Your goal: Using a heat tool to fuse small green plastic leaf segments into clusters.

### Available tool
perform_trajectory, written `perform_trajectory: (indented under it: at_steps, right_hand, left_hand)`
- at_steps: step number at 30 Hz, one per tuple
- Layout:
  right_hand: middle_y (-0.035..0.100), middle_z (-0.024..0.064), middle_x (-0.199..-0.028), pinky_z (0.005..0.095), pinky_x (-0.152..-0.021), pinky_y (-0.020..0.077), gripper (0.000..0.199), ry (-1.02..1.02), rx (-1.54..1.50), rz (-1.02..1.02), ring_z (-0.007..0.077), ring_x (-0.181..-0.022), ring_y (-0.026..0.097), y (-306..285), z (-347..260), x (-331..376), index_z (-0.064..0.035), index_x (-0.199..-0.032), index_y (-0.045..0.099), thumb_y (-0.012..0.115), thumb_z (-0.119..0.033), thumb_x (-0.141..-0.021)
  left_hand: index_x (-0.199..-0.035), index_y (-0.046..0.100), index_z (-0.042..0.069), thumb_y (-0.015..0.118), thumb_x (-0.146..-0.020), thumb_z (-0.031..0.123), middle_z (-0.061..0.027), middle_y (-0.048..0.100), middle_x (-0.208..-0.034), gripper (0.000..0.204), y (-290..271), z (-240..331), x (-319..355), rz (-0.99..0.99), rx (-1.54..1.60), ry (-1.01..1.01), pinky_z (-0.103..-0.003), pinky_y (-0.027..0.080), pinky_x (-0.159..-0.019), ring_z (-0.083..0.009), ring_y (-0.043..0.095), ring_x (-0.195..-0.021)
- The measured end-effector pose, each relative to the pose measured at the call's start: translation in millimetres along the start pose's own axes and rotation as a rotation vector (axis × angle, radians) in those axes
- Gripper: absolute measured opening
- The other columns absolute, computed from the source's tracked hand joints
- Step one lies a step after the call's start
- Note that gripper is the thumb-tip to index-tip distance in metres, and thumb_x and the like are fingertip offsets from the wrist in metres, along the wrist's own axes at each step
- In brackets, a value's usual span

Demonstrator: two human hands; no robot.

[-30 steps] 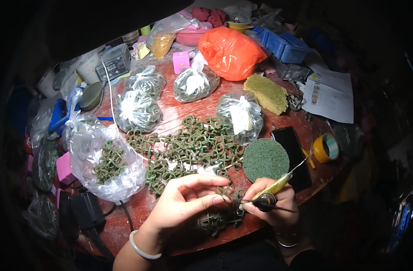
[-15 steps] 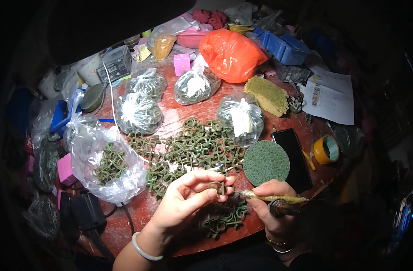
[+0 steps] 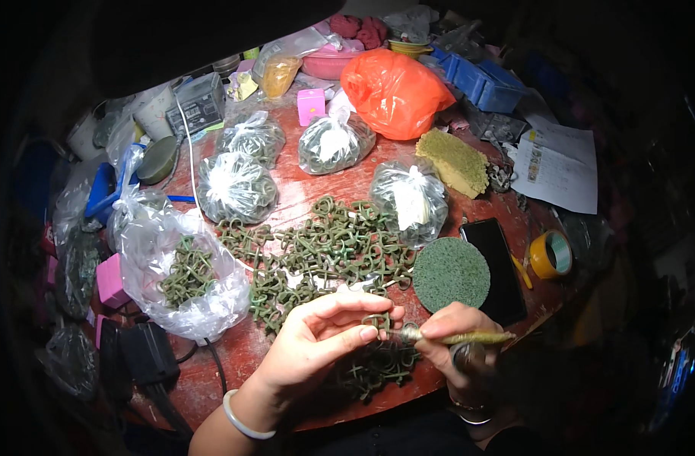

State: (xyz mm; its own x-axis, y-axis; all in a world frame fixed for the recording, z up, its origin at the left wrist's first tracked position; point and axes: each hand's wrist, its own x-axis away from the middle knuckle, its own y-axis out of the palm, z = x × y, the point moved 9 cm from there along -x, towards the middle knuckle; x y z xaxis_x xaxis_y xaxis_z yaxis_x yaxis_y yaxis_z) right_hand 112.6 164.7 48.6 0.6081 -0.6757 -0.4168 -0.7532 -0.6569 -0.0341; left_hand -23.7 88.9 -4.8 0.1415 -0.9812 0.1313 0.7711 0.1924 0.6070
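Note:
Between the thumb and fingertips of my left hand [image 3: 317, 338] is a small green ring-shaped piece [image 3: 376, 321]. My right hand [image 3: 450, 342] pinches a slim tool with a yellowish wrapped handle [image 3: 477, 336], and its thin tip points left at the small piece. The tip is at or very near the piece; contact I cannot make out. A dark, shiny round part by the right fingers is unclear. Just beyond my left hand spreads a big pile of similar green pieces [image 3: 332, 243], and a smaller heap [image 3: 378, 370] lies below both hands.
An open clear bag [image 3: 153, 292] with green pieces stands left. Tied bags [image 3: 237, 190] sit behind the pile. Right of it are a round green pad [image 3: 452, 273], a black phone [image 3: 496, 266], a yellow tape roll [image 3: 550, 253] and a yellow sponge [image 3: 454, 162]. An orange-red bag [image 3: 393, 91] is farther back.
My right hand has shifted slightly left, bringing the tool's tip closer to the small piece. The piece has turned a little in my left fingers. The view has shifted slightly.

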Motion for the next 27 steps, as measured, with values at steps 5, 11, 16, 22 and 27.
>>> perform_trajectory:
  at_steps: [5, 11, 16, 22, 27]
  right_hand:
    - [0.063, 0.0081, -0.082, 0.0262, -0.064, 0.0491, 0.023, 0.017, -0.014, 0.069, 0.0143, -0.073, 0.061, 0, 5, 0, -0.0009, -0.093, 0.063, 0.073, 0.008, -0.074]
    - [0.063, 0.0101, -0.085, 0.0272, -0.068, 0.0509, 0.024, -0.006, -0.059, 0.014, 0.0174, -0.077, 0.063, 0, 6, 1, 0.0002, -0.096, 0.062, 0.070, 0.010, -0.076]
    - [0.063, 0.0113, -0.089, 0.0299, -0.074, 0.0542, 0.021, -0.046, -0.039, 0.054, 0.0200, -0.084, 0.066, -1, 3, 0, 0.0020, -0.097, 0.061, 0.067, 0.010, -0.079]
    - [0.063, 0.0086, -0.079, 0.0256, -0.062, 0.0487, 0.021, 0.018, -0.052, 0.179, 0.0149, -0.070, 0.062, -5, 7, -2, -0.0021, -0.092, 0.064, 0.073, 0.005, -0.075]
    - [0.063, 0.0089, -0.083, 0.0261, -0.064, 0.0493, 0.021, -0.060, 0.115, 0.038, 0.0151, -0.073, 0.062, -4, 2, 1, -0.0021, -0.092, 0.064, 0.073, 0.006, -0.075]
  left_hand:
    - [-0.119, 0.054, -0.005, 0.061, -0.085, -0.004, -0.0196, 0.061, -0.117, 0.035, 1, -4, -1, -0.026, 0.089, -0.036, -0.035, 0.049, -0.094, -0.0235, 0.062, -0.104]
    - [-0.125, 0.051, -0.004, 0.058, -0.088, -0.002, -0.0156, 0.059, -0.122, 0.037, 6, -3, 2, -0.097, 0.144, -0.058, -0.033, 0.045, -0.100, -0.0213, 0.057, -0.112]
    - [-0.124, 0.052, -0.004, 0.058, -0.088, -0.002, -0.0154, 0.059, -0.121, 0.037, 5, -2, 1, -0.106, 0.135, -0.052, -0.034, 0.044, -0.100, -0.0216, 0.057, -0.113]
    - [-0.124, 0.053, -0.004, 0.059, -0.088, -0.003, -0.0148, 0.059, -0.121, 0.036, 3, -3, 0, -0.086, 0.028, -0.018, -0.033, 0.043, -0.101, -0.0211, 0.057, -0.114]
    - [-0.124, 0.052, -0.004, 0.058, -0.088, -0.004, -0.0141, 0.059, -0.122, 0.037, 3, 0, 1, -0.071, -0.025, -0.005, -0.032, 0.043, -0.101, -0.0209, 0.056, -0.115]
